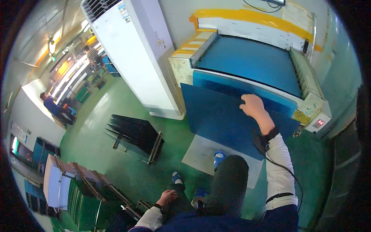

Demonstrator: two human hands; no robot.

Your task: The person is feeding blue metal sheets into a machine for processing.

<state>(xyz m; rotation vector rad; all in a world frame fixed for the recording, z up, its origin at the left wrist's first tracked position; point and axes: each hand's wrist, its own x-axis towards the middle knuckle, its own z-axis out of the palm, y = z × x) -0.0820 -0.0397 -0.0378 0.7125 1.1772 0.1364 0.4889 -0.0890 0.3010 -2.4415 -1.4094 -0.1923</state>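
My right hand [255,108] is closed over the upper edge of a large dark blue panel [220,116], its fingers curled at the rim. The panel leans upright in front of a conveyor machine [179,69], its lower edge by a pale grey sheet on the floor [201,152]. Behind it, another blue panel [216,81] stands against the machine's front. Low on the left, my left hand [167,198] rests beside my dark trouser leg, holding nothing visible, with its fingers loosely bent.
A rack of black panels [133,133] stands on the green floor to the left. A tall white cabinet unit [135,58] rises beside the machine. Racks of green boards [83,201] fill the lower left. Two people [56,108] are at the far left.
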